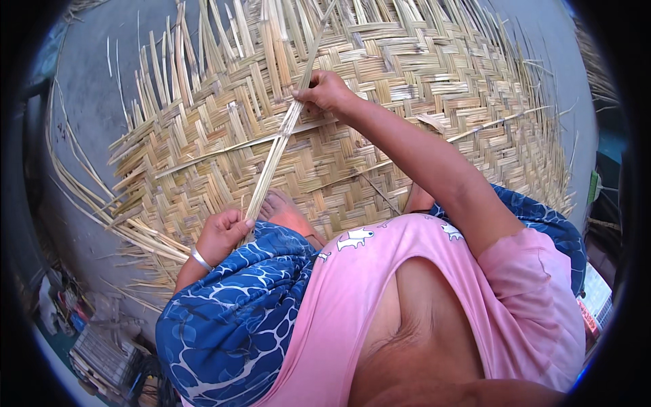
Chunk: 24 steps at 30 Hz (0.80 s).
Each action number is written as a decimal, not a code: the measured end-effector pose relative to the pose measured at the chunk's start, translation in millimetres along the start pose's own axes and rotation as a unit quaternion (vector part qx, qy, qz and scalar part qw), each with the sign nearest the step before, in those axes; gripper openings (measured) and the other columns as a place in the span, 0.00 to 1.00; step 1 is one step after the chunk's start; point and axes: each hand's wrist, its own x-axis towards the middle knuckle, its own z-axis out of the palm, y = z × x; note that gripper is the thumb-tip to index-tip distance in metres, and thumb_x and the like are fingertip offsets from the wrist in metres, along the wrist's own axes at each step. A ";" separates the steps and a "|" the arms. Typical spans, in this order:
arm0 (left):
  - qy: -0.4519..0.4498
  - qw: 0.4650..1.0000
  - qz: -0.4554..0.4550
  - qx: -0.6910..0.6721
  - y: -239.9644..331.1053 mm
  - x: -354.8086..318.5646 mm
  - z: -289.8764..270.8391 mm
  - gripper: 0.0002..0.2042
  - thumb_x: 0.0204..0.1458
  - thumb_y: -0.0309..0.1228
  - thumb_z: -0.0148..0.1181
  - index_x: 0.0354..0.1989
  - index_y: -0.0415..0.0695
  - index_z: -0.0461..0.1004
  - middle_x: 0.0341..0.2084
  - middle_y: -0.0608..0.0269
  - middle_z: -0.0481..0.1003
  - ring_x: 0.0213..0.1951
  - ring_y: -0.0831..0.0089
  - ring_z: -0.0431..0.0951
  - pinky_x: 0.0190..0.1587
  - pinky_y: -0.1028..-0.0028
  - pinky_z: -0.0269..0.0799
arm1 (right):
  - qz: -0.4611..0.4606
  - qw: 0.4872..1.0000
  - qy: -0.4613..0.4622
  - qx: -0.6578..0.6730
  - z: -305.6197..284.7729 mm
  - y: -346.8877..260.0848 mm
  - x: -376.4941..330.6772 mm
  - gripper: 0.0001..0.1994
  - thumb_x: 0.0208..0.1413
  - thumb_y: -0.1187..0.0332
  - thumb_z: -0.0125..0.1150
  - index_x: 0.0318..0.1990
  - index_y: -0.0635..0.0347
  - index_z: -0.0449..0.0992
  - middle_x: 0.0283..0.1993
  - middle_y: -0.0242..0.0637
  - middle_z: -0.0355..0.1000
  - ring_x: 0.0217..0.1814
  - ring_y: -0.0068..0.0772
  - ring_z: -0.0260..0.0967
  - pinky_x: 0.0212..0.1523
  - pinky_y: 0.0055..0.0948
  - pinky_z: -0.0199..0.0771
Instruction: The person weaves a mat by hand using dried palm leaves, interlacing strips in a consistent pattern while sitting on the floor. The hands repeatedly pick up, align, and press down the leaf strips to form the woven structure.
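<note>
The person's left grip (220, 235) is closed on the lower end of long, flat, pale-yellow plant-fibre strips (271, 159); the right grip (327, 92) pinches them farther up. Between both grips they slant over a straw-coloured zigzag-woven mat (400, 91), which spreads beyond.

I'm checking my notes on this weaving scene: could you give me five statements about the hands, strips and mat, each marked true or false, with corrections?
1. The bare right hand pinches long, pale, flat plant-fibre strips. True.
2. Their lower end hangs free. False: the bare left hand holds it.
3. A broad, tan, woven mat lies beneath them. True.
4. Its upper-left edge is trimmed even. False: loose strip ends stick out unevenly.
5. Both feet are fully hidden. False: one bare foot shows.
</note>
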 end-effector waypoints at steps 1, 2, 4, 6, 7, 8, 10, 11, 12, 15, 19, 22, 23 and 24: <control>0.002 1.000 -0.007 -0.002 -4.4 -1.2 -1.4 0.07 0.52 0.29 0.56 0.28 0.38 0.73 0.20 0.72 0.71 0.22 0.86 0.65 0.24 0.84 0.61 | 0.000 1.000 0.004 -0.009 -2.3 -1.3 0.2 0.08 0.46 0.72 0.64 0.29 0.65 0.71 0.17 0.33 0.65 0.14 0.21 0.59 0.12 0.24 0.58; -0.004 1.000 -0.020 0.007 -3.8 -2.7 -2.8 0.07 0.52 0.30 0.56 0.28 0.38 0.73 0.20 0.73 0.71 0.22 0.86 0.65 0.24 0.84 0.61 | -0.001 1.000 0.009 -0.017 -4.7 -2.3 0.3 0.08 0.46 0.72 0.64 0.29 0.64 0.70 0.17 0.33 0.65 0.14 0.21 0.59 0.12 0.24 0.58; -0.009 0.999 -0.026 -0.022 -7.7 -9.2 -0.9 0.08 0.52 0.30 0.57 0.28 0.38 0.73 0.20 0.73 0.71 0.22 0.86 0.65 0.24 0.84 0.60 | 0.010 1.000 0.006 -0.012 -5.5 -3.8 2.2 0.09 0.46 0.71 0.65 0.28 0.64 0.70 0.18 0.33 0.65 0.14 0.21 0.59 0.13 0.23 0.59; -0.008 0.999 -0.038 -0.038 -28.6 -13.9 -4.7 0.08 0.52 0.31 0.58 0.26 0.39 0.73 0.18 0.74 0.69 0.21 0.86 0.63 0.23 0.84 0.58 | 0.031 0.999 0.000 0.017 -7.4 -5.4 4.3 0.10 0.45 0.70 0.66 0.27 0.63 0.69 0.18 0.32 0.65 0.14 0.21 0.59 0.13 0.22 0.60; -0.015 0.998 -0.051 -0.030 -34.4 -11.4 -7.5 0.09 0.52 0.32 0.57 0.26 0.40 0.73 0.18 0.74 0.69 0.20 0.86 0.63 0.22 0.84 0.58 | 0.033 0.999 0.010 0.020 -11.9 -6.1 4.9 0.10 0.45 0.70 0.67 0.27 0.62 0.69 0.18 0.32 0.66 0.14 0.21 0.60 0.13 0.22 0.60; -0.022 0.997 -0.064 -0.022 -38.1 -8.5 -9.8 0.09 0.52 0.33 0.57 0.25 0.40 0.73 0.17 0.74 0.68 0.20 0.86 0.62 0.22 0.84 0.57 | 0.034 0.999 0.022 0.022 -16.9 -7.1 5.2 0.11 0.44 0.70 0.67 0.27 0.62 0.69 0.18 0.32 0.66 0.15 0.21 0.60 0.13 0.21 0.61; -0.018 0.998 -0.061 0.016 -45.5 -8.8 -11.7 0.10 0.53 0.34 0.56 0.25 0.41 0.73 0.16 0.75 0.67 0.19 0.86 0.62 0.21 0.84 0.56 | 0.030 0.999 0.007 0.017 -14.8 -10.6 2.4 0.12 0.43 0.68 0.68 0.27 0.61 0.69 0.19 0.31 0.66 0.15 0.19 0.60 0.14 0.19 0.61; -0.016 0.998 -0.038 0.048 -48.5 -0.6 -13.9 0.11 0.53 0.35 0.56 0.25 0.41 0.73 0.16 0.75 0.67 0.19 0.86 0.62 0.21 0.83 0.56 | 0.021 1.000 -0.005 0.023 -11.4 -12.5 0.3 0.12 0.43 0.68 0.68 0.27 0.62 0.69 0.18 0.31 0.66 0.15 0.19 0.60 0.15 0.19 0.61; -0.016 0.997 -0.014 0.077 -52.1 9.5 -17.1 0.11 0.54 0.36 0.55 0.25 0.42 0.73 0.16 0.75 0.67 0.18 0.86 0.61 0.20 0.83 0.55 | 0.013 0.999 -0.016 0.025 -5.7 -11.4 -1.8 0.12 0.43 0.68 0.68 0.26 0.62 0.69 0.18 0.31 0.66 0.15 0.19 0.60 0.15 0.19 0.62; -0.012 1.000 0.007 0.027 -7.0 36.6 -7.0 0.11 0.54 0.37 0.54 0.28 0.42 0.73 0.17 0.74 0.69 0.19 0.86 0.64 0.22 0.83 0.59 | 0.027 0.996 -0.086 0.016 20.1 -7.9 -17.0 0.11 0.46 0.65 0.66 0.28 0.60 0.71 0.23 0.31 0.70 0.20 0.17 0.63 0.20 0.17 0.62; 0.024 0.998 0.066 -0.004 27.6 83.6 5.3 0.09 0.53 0.35 0.56 0.30 0.43 0.73 0.19 0.72 0.71 0.21 0.84 0.68 0.24 0.83 0.62 | 0.030 0.993 -0.110 0.040 49.1 -4.7 -37.8 0.12 0.46 0.65 0.67 0.27 0.60 0.69 0.20 0.32 0.68 0.17 0.20 0.63 0.17 0.19 0.63; 0.053 0.993 0.108 -0.013 32.9 100.6 9.0 0.08 0.52 0.35 0.57 0.31 0.44 0.72 0.20 0.71 0.72 0.21 0.84 0.69 0.24 0.84 0.62 | 0.019 0.990 -0.128 0.052 57.9 7.2 -38.4 0.12 0.46 0.65 0.66 0.28 0.61 0.69 0.19 0.33 0.68 0.16 0.20 0.64 0.16 0.19 0.66; 0.063 0.991 0.122 -0.012 28.4 105.2 10.3 0.07 0.52 0.35 0.57 0.31 0.44 0.72 0.20 0.71 0.72 0.21 0.84 0.69 0.24 0.84 0.63 | 0.042 0.989 -0.132 0.053 56.5 9.2 -39.1 0.12 0.46 0.65 0.66 0.28 0.60 0.69 0.20 0.32 0.68 0.17 0.20 0.64 0.17 0.19 0.66; 0.072 0.988 0.135 -0.010 26.8 108.1 11.7 0.07 0.52 0.34 0.57 0.31 0.44 0.72 0.21 0.70 0.73 0.21 0.84 0.70 0.24 0.84 0.64 | 0.065 0.987 -0.134 0.056 54.7 8.0 -40.7 0.12 0.47 0.65 0.66 0.28 0.59 0.69 0.20 0.31 0.68 0.18 0.20 0.65 0.18 0.18 0.66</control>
